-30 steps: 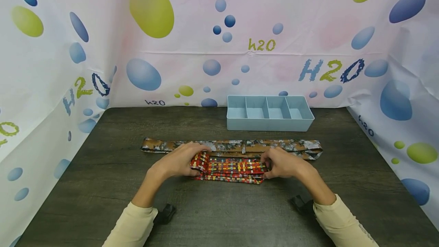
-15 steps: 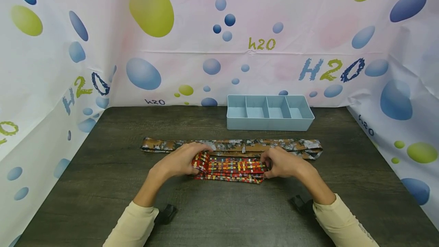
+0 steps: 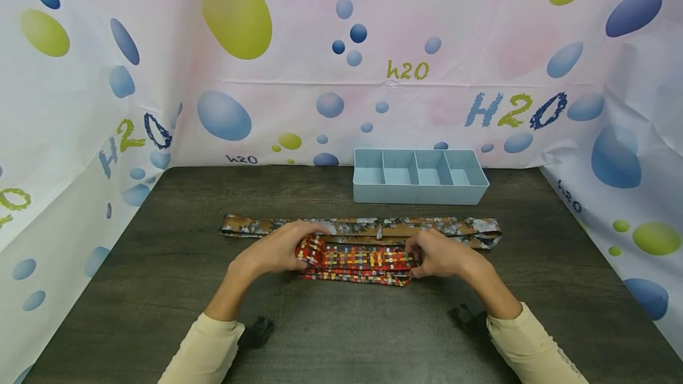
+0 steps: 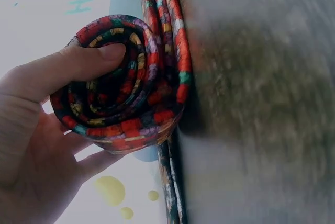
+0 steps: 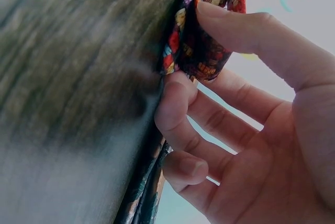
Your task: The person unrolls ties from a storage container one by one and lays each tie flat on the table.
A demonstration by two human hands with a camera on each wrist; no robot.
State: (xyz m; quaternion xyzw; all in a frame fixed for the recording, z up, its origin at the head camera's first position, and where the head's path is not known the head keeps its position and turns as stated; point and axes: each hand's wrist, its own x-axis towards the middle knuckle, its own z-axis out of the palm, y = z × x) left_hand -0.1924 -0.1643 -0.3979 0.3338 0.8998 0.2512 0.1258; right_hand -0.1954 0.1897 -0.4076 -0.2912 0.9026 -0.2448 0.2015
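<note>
A necktie (image 3: pixel 368 258) with a red, yellow and black check lies folded in layers on the table, its left end wound into a coil (image 4: pixel 125 124). My left hand (image 3: pixel 277 248) grips that coil, thumb across its spiral side and fingers behind it in the left wrist view. At the other end my right hand (image 3: pixel 440 252) pinches the folded layers, with the thumb (image 5: pixel 220 20) on the near side and the fingers curled beneath. Just behind lies a second necktie (image 3: pixel 352 227), brown with grey flowers, folded lengthwise and partly hidden by both hands.
A light blue tray (image 3: pixel 421 194) with several compartments stands at the back of the dark wooden table (image 3: pixel 341 330). Behind it hangs a white sheet (image 3: pixel 299 16) printed with blue and green spots, which also covers both sides.
The left hand shifts slightly right with the coil, then back left. The right hand stays where it was, and the brown necktie and tray have not moved.
</note>
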